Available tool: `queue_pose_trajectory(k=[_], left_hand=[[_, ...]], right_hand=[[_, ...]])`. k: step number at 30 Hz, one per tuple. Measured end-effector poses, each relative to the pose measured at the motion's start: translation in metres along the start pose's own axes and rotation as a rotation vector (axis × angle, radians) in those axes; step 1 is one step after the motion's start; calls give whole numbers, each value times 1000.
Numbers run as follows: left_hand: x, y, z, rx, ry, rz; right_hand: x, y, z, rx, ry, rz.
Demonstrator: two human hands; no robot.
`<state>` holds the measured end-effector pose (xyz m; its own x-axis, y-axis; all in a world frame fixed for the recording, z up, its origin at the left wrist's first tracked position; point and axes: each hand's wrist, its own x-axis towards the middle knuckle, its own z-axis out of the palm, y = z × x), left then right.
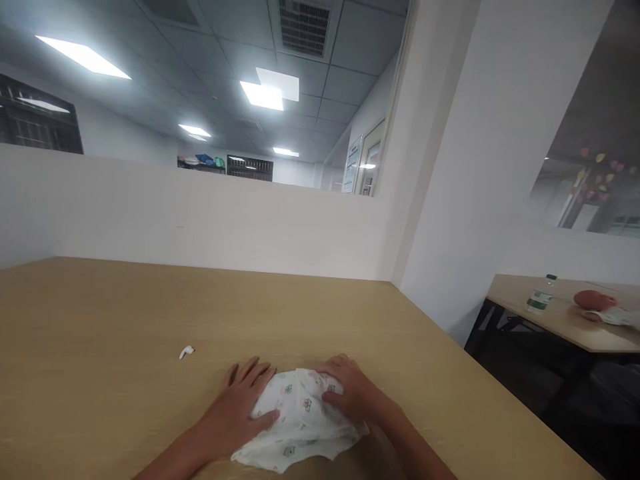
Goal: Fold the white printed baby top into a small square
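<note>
A small white cloth [300, 420] with little grey and pink prints lies crumpled near the front of the wooden table [150, 300]. Whether it is a garment I cannot tell. My left hand [240, 407] rests along its left side, fingers spread toward the far side and thumb on the fabric. On the right, my right hand [353, 390] lies over the cloth's far right edge, thumb apart from the curved fingers. Part of the fabric is hidden under that hand. A white earbud [187, 351] lies on the table beyond my left hand.
A low white partition [215, 227] closes off the table's far side, meeting a white wall [470, 167] at the right. Past the table's right edge stands another table [565, 327] with a bottle [541, 295], a reddish round object [594, 300] and a pale cloth [620, 317].
</note>
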<state>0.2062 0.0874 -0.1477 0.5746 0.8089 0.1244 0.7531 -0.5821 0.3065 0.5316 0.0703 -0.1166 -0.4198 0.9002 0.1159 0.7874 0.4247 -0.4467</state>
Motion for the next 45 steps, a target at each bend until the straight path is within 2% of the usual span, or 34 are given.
queue_pose_trajectory(k=[6, 10, 13, 17, 23, 26, 28, 31, 35, 37, 38, 40, 43, 45], left_hand=[[-3, 12, -8, -40, 130, -8], [-5, 18, -14, -142, 159, -14], [-6, 15, -15, -247, 175, -37], [-6, 9, -18, -322, 139, -72], [-8, 3, -22, -374, -6, 36], [-7, 2, -22, -391, -16, 32], [-5, 1, -24, -377, 40, 15], [-1, 0, -34, -336, 219, 21], [-3, -4, -54, -226, 545, 138], [-5, -4, -62, -134, 578, 207], [-7, -4, -65, -93, 529, 246], [-10, -3, -67, -41, 345, 305], [-16, 1, -66, -54, 64, 340], [-20, 4, -63, -90, -29, 344]], right_hand=[[-5, -9, -5, 59, -21, 24], [-6, -15, -8, 80, -62, 23], [-8, -15, -12, 81, -29, 33], [-14, -9, -21, 77, -7, 55], [-21, -3, -29, 75, -108, 116], [-20, -6, -29, 41, -87, 91], [-18, -9, -30, 28, -13, 48], [-15, -17, -34, 41, 195, -32], [-11, -27, -41, -17, 492, -151], [-12, -30, -44, -109, 542, -194], [-13, -31, -45, -150, 525, -199], [-17, -32, -45, -189, 402, -173], [-29, -34, -43, -102, 56, -59], [-37, -38, -43, 7, -185, 55]])
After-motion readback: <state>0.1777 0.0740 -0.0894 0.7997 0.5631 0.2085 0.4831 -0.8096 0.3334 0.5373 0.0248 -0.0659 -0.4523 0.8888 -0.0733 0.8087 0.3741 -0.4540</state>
